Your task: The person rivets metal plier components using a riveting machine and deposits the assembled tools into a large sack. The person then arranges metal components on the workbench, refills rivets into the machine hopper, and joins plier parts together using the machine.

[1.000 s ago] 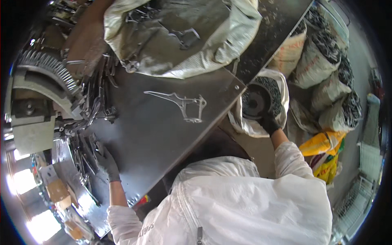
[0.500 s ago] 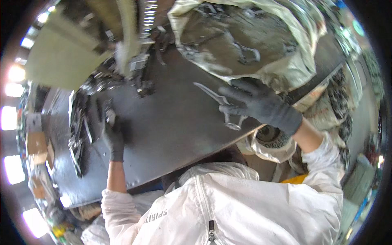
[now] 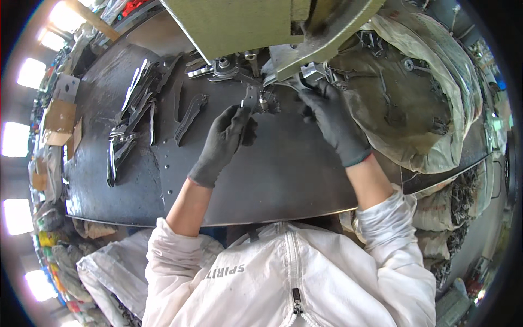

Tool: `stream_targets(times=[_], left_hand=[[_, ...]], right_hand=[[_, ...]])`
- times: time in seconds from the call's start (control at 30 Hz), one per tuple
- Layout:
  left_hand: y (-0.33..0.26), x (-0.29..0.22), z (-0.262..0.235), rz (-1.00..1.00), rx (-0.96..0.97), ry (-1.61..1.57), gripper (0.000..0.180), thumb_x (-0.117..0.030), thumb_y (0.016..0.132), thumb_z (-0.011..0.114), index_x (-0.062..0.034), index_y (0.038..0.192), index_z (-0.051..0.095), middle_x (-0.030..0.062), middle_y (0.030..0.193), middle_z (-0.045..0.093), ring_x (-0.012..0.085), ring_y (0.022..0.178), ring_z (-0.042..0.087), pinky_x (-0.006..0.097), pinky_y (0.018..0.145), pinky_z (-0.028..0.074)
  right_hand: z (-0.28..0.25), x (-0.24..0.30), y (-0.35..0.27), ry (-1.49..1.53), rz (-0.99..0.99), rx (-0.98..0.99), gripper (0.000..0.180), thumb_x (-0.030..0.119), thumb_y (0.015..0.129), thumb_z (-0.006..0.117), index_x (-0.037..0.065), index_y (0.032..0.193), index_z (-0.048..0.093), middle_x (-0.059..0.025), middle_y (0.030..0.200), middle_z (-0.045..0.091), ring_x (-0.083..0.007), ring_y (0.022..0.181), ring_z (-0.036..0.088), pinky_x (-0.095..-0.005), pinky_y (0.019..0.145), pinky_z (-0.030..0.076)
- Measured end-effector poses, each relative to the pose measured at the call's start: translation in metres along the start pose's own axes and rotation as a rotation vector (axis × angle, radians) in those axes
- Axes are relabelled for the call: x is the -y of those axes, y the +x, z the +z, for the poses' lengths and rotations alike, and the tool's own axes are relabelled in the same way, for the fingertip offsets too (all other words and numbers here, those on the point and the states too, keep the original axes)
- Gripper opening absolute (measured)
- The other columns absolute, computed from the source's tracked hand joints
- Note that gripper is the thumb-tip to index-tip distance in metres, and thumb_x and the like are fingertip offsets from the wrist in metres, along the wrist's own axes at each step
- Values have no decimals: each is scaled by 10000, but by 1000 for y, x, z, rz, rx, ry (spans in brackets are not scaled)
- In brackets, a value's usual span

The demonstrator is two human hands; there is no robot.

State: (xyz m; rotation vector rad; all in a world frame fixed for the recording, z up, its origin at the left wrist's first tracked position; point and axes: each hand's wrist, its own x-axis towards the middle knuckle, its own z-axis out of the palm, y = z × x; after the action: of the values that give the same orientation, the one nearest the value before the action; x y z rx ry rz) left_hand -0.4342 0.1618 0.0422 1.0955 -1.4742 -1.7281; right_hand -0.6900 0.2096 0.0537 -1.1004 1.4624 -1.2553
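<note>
Both my hands wear dark grey gloves. My left hand (image 3: 224, 143) is closed on the lower end of a flat dark metal strip with holes (image 3: 251, 96), held upright near the table's middle. My right hand (image 3: 336, 121) pinches a curved, shiny metal part (image 3: 294, 83) by its right end, just under the head of a green-grey machine (image 3: 245, 24). Between the hands stands a small metal pin (image 3: 263, 102) on the dark work table (image 3: 272, 169). The tips of my right fingers are partly hidden behind the part and the machine.
Dark, flat metal strips (image 3: 143, 106) lie heaped at the left of the table, with a few more strips (image 3: 189, 119) closer in. A large pale sack (image 3: 436, 155) at the right holds several metal parts. Cardboard boxes (image 3: 60, 122) stand beyond the left edge.
The view has swung to the right. My left hand has come up toward the machine with a metal strip. My right hand has left the sack's edge and brought the shiny part under the machine head.
</note>
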Motion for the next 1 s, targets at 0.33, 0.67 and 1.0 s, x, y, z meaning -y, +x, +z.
stream_targets(times=[0.33, 0.67, 1.0], left_hand=[[29, -9, 0, -94, 60, -36, 396, -317, 1137, 511, 30, 1299, 610, 84, 957, 698, 121, 777, 670, 271, 660, 554], [26, -4, -1, -106, 87, 51, 371, -234, 1150, 440, 44, 1344, 589, 108, 1001, 714, 155, 806, 707, 297, 692, 608], [28, -9, -6, -131, 154, -113, 438, -360, 1141, 519, 21, 1341, 604, 91, 994, 717, 158, 791, 703, 296, 688, 604]], right_hand=[[45, 8, 12, 207, 172, 138, 190, 182, 1031, 689, 45, 1159, 721, -9, 904, 727, -64, 697, 646, -229, 604, 518], [36, -4, 13, 222, 183, 87, 268, 213, 1043, 664, 52, 1255, 694, -28, 960, 746, -83, 729, 660, -243, 625, 522], [32, -7, 16, 276, 156, 173, 256, 204, 1047, 675, 57, 1256, 695, -9, 931, 729, -70, 697, 639, -244, 608, 528]])
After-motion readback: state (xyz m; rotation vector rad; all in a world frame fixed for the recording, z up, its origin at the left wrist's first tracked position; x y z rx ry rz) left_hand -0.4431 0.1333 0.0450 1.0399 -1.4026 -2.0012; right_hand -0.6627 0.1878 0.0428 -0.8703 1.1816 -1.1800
